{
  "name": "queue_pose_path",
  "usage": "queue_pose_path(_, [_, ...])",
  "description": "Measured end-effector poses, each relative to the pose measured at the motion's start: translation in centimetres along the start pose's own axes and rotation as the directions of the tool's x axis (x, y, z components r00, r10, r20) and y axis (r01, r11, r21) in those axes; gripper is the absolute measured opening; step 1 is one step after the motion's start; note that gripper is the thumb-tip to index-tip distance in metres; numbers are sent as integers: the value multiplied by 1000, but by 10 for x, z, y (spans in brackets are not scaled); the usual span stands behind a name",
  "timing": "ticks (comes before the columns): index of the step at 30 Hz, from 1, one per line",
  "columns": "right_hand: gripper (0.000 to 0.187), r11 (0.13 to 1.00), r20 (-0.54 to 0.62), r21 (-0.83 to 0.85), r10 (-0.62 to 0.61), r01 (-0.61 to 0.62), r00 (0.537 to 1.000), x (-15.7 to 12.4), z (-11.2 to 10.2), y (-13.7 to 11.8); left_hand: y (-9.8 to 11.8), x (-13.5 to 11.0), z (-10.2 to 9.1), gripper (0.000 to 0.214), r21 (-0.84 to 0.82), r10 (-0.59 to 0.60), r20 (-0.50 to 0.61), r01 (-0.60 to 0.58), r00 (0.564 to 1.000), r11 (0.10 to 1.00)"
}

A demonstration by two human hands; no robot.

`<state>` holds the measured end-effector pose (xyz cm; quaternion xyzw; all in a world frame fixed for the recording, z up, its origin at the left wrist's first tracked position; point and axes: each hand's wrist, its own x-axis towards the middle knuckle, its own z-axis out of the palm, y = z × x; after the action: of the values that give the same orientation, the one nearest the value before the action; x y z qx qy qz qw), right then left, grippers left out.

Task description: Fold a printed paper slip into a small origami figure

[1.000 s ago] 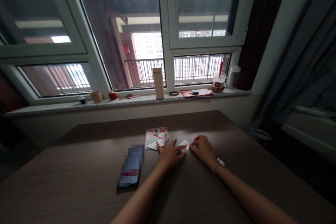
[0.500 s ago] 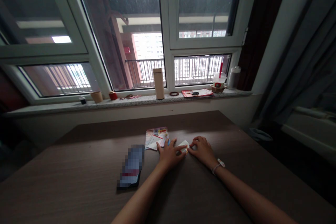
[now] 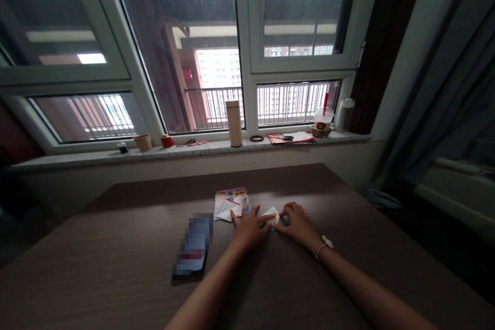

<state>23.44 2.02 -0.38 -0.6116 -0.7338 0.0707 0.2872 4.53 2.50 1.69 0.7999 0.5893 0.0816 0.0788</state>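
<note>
On the table, right hand has edged down paper, left hand unmoved (can't tell either grip's closure).

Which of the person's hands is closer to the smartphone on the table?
Left. The left hand is just right of the smartphone, apart from it; the right hand is farther right, with its fingertips at the small paper piece.
</note>
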Motion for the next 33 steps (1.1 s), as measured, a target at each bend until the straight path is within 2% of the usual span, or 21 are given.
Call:
queue_pose_path(9, [47,1000,29,23,-18,17,999,-1,2,3,-1,1,1,37,-17,12,-12,-12,1000,1000])
queue_pose_path(18, [23,998,0,62,14,-14,1000,0,0,2,-3,2,4,37,-19,17,-20,-17,1000,1000])
queue_pose_path(27, [39,1000,-3,1,-26,26,1000,-2,3,3,-3,2,5,36,-10,27,-29,-27,999,1000])
queue_pose_path(33, [45,998,8,35,-44,44,999,-1,5,9,-4,2,5,35,-14,32,-30,-32,999,999])
